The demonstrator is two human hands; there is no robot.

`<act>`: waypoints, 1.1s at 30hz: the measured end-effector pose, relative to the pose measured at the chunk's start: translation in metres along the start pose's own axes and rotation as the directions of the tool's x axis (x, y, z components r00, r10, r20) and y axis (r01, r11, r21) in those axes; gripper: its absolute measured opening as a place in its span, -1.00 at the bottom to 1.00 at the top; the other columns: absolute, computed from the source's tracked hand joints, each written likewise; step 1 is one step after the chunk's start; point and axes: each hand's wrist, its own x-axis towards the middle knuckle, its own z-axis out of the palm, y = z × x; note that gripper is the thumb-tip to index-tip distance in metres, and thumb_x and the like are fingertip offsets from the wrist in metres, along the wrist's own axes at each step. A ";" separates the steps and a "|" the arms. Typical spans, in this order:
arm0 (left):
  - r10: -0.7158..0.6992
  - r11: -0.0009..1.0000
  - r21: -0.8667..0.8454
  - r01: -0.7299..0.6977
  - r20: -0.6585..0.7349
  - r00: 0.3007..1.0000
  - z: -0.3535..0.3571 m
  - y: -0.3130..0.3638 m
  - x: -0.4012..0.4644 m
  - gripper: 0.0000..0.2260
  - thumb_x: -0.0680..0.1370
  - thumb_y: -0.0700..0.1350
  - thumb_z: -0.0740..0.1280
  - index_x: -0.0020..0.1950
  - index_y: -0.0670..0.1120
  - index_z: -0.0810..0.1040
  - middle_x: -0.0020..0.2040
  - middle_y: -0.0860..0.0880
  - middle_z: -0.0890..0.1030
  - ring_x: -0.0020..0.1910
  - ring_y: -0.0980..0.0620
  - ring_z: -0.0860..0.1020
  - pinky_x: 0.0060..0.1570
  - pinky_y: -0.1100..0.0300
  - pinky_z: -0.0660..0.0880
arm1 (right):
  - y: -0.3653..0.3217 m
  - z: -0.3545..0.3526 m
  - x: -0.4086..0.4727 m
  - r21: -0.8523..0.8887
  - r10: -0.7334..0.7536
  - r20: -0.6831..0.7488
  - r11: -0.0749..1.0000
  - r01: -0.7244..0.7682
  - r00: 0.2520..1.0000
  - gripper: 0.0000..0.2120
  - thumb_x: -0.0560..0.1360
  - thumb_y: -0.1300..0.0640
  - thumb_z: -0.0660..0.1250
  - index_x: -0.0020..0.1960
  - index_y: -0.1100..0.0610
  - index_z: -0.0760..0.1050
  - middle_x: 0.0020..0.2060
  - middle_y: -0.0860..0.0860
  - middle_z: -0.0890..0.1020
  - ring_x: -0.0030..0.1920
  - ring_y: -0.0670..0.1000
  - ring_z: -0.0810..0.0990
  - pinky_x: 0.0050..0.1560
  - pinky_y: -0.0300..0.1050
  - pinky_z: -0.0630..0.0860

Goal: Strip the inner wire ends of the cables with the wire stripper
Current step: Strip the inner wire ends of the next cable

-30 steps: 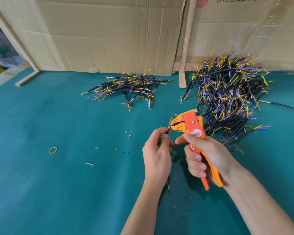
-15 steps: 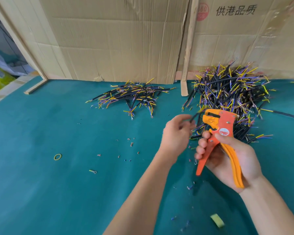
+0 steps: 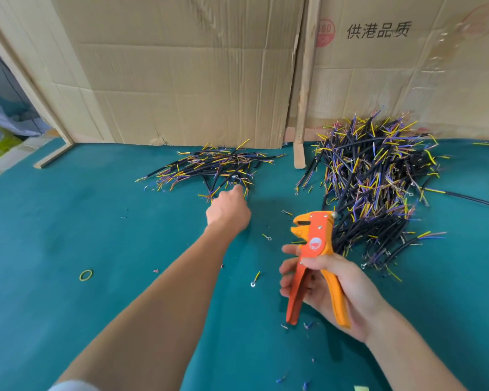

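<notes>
a: left hand (image 3: 228,210) is out at the near edge of the small pile (image 3: 212,167), fingers curled down among the cable ends. can't tell if it's gripping one.

b: right hand (image 3: 329,289) holds the stripper (image 3: 312,258) above the mat (image 3: 68,221), fingers wrapped loosely on the handles, which are spread.

a: risk here?

b: those ends are tangled, so one tug could drag several cables along. and the big pile (image 3: 376,187) sits just behind the stripper's head, easy to snag.

a: how's the tool lying?

b: long axis runs near to far, handles toward the person, head pointing away and a touch left.
</notes>
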 end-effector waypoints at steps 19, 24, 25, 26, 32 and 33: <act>0.121 0.819 -0.507 -0.270 -0.307 0.944 0.018 -0.008 -0.219 -0.78 0.59 -0.08 0.24 -0.19 0.09 0.24 -0.44 0.08 0.36 -0.42 -0.01 0.32 -0.38 0.02 0.37 | -0.003 -0.008 0.005 0.045 -0.040 0.072 0.998 0.037 0.997 -0.49 0.47 0.02 0.39 0.30 0.32 0.53 0.32 0.30 0.57 -0.22 0.15 0.58 -0.10 0.05 0.60; 0.292 0.763 -0.546 -0.347 -0.188 0.938 0.013 -0.021 -0.235 -0.87 0.44 0.01 0.34 -0.18 0.05 0.39 -0.43 0.15 0.40 -0.51 0.14 0.31 -0.46 0.22 0.32 | -0.006 -0.010 0.002 -0.028 -0.073 0.100 0.997 0.076 0.992 -0.47 0.48 0.01 0.37 0.31 0.35 0.50 0.34 0.26 0.56 -0.26 0.17 0.58 -0.11 0.03 0.58; 0.322 0.720 -0.609 -0.334 -0.133 0.937 0.008 -0.023 -0.233 -0.86 0.43 0.05 0.34 -0.21 0.03 0.44 -0.42 0.16 0.43 -0.50 0.16 0.33 -0.44 0.27 0.29 | -0.006 -0.011 0.002 -0.061 -0.065 0.127 0.995 0.073 0.990 -0.46 0.48 -0.01 0.38 0.32 0.34 0.49 0.36 0.25 0.55 -0.27 0.17 0.58 -0.12 0.02 0.56; 0.333 0.672 -0.673 -0.308 -0.097 0.938 0.002 -0.025 -0.230 -0.84 0.43 0.09 0.33 -0.23 0.02 0.48 -0.41 0.16 0.46 -0.48 0.18 0.36 -0.41 0.30 0.28 | -0.006 -0.011 0.002 -0.092 -0.053 0.161 0.993 0.069 0.986 -0.44 0.47 -0.03 0.37 0.32 0.33 0.49 0.37 0.24 0.54 -0.29 0.16 0.58 -0.13 0.01 0.54; -0.023 0.488 -0.872 0.028 0.020 1.000 -0.003 -0.006 -0.171 -0.81 0.64 -0.04 0.24 -0.07 -0.01 0.62 -0.16 0.01 0.70 -0.16 -0.05 0.66 -0.17 -0.03 0.63 | -0.002 -0.011 0.002 -0.172 0.008 0.250 0.984 0.036 0.968 -0.40 0.39 -0.07 0.50 0.29 0.28 0.55 0.24 0.39 0.54 -0.30 0.17 0.56 -0.13 0.04 0.52; 0.001 0.433 -0.898 0.080 0.090 0.996 0.000 -0.001 -0.162 -0.78 0.67 -0.12 0.21 -0.02 -0.08 0.64 -0.11 -0.03 0.72 -0.11 -0.08 0.67 -0.12 -0.01 0.64 | -0.003 -0.011 0.002 -0.174 0.017 0.230 0.984 0.024 0.973 -0.37 0.35 -0.07 0.53 0.29 0.29 0.55 0.05 0.42 0.56 -0.30 0.20 0.54 -0.14 0.05 0.51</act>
